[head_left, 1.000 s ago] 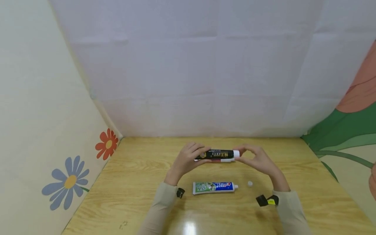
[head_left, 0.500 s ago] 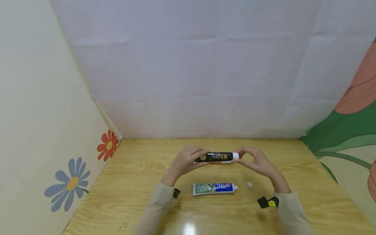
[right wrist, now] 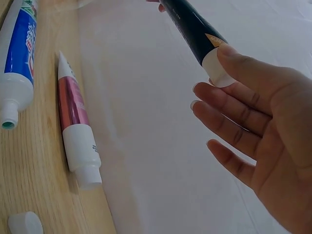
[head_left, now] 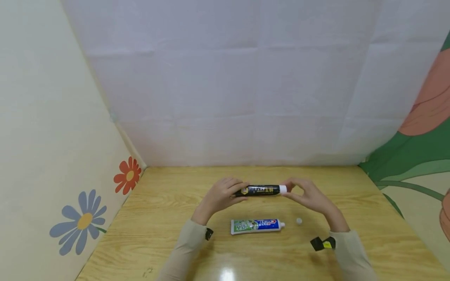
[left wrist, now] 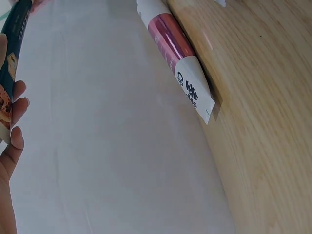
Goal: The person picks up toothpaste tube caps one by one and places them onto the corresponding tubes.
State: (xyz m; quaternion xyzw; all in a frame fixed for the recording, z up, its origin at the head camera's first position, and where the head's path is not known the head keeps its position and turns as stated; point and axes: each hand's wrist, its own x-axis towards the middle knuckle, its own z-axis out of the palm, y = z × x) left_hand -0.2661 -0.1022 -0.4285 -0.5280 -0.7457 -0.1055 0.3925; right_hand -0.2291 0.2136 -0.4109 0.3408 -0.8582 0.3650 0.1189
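Note:
A black toothpaste tube (head_left: 261, 190) is held level above the table. My left hand (head_left: 220, 196) grips its flat tail end, fingers along one side and thumb along the other. At the other end my right hand (head_left: 309, 196) pinches the tube's white cap (right wrist: 217, 69) between thumb and index finger, the other fingers spread loosely in the right wrist view. A green-and-blue toothpaste tube (head_left: 256, 225) lies nearer the body, its nozzle (right wrist: 9, 119) bare. Just right of it sits a small white cap (head_left: 299, 221).
A white-and-pink capped tube (right wrist: 74, 105) lies on the wooden table (head_left: 168, 234), seen in both wrist views and hidden behind the black tube in the head view. A white cloth backdrop (head_left: 225, 97) rises at the table's far edge, with flower-printed panels (head_left: 84, 220) at the sides.
Both hands and the black tube have shifted slightly down in the head view, covering the white-and-pink tube that showed earlier. The grips look the same; the things on the table stay put.

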